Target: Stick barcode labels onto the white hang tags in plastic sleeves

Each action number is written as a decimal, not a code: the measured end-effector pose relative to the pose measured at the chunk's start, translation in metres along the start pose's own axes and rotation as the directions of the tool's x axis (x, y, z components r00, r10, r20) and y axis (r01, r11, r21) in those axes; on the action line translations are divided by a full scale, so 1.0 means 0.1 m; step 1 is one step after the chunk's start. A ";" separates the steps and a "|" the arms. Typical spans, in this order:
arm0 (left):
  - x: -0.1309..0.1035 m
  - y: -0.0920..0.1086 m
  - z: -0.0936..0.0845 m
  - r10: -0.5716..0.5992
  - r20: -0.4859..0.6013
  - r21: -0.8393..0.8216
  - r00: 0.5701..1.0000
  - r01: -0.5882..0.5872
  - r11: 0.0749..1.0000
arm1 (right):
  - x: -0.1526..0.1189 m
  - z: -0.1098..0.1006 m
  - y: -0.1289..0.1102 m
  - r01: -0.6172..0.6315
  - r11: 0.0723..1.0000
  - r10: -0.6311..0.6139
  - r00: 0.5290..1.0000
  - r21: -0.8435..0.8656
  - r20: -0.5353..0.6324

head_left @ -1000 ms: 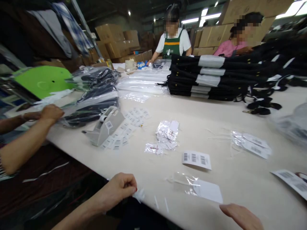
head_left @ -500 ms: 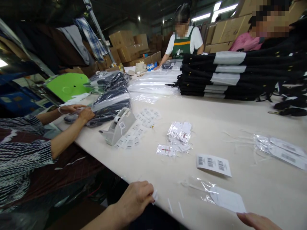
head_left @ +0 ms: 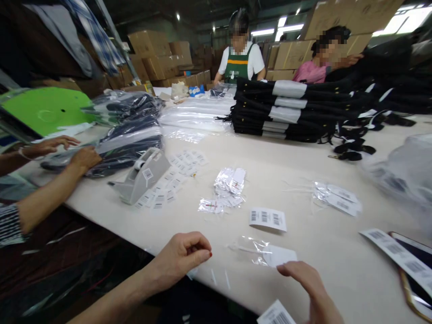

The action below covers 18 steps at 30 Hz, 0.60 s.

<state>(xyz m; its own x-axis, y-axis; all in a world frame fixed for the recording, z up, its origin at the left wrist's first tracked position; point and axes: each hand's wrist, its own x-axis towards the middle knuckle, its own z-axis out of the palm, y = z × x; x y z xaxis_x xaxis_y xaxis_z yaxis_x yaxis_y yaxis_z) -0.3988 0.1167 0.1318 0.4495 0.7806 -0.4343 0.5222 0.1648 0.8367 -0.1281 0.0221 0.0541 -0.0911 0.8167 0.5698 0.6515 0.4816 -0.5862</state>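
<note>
Cardboard boxes of plain brown [head_left: 158, 67] stand stacked in the dim room behind the work surface, with bright lights at the upper right of the frame. Across the middle spreads a pale cream tabletop [head_left: 270, 171], its near edge slanting from left to lower centre. Toward its far side lie a tall pile of folded black fabric goods with whitish bands [head_left: 286, 110] and, left of it, flat clear plastic bags [head_left: 195, 114]. Dark items in clear plastic [head_left: 131, 144] lie at left, where another person's hands [head_left: 86, 158] rest on them, near a grey plastic tape dispenser [head_left: 143, 175] and loose barcode stickers [head_left: 173, 180].

At lower centre, the left hand [head_left: 209, 252] is over the table edge, fingers curled and thumb tip close to the forefinger; whether they meet or pinch anything cannot be told. The right hand [head_left: 303, 283], cut off by the bottom edge, points one digit at a white card tag in a clear plastic sleeve [head_left: 278, 255], lying flat just beside it; its grip cannot be told. Above the tag lies a white barcode sheet [head_left: 267, 219].
</note>
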 end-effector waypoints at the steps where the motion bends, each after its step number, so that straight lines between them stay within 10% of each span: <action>1: 0.02 0.07 0.09 0.004 0.065 -0.089 0.998 0.002 0.996 | 0.03 0.02 -0.06 -0.029 0.999 0.028 1.000 0.034 0.011; 6: 0.14 0.29 0.59 0.019 0.445 -0.324 0.895 0.141 0.935 | 0.03 0.07 -0.21 -0.083 0.994 0.074 0.991 0.077 0.110; 12: 0.20 0.30 0.73 0.065 0.568 -0.312 0.821 0.142 0.939 | -0.06 0.06 -0.28 -0.266 0.962 0.255 0.957 0.067 0.139; 15: 0.18 0.31 0.71 0.065 0.493 -0.317 0.867 0.110 0.942 | -0.08 0.09 -0.27 -0.394 0.886 0.362 0.917 0.245 0.166; 18: 0.17 0.30 0.72 -0.018 0.275 -0.403 0.961 0.132 0.906 | -0.07 0.11 -0.29 -0.568 0.621 0.522 0.814 0.540 0.256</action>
<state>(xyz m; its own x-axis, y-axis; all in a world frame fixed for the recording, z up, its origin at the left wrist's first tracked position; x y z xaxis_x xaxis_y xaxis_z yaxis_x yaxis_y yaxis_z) -0.3231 0.0918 0.1254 0.6224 0.5815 -0.5239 0.2403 0.4951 0.8350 -0.1546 0.0061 0.0608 0.0727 0.9973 0.0104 0.0501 0.0068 -0.9987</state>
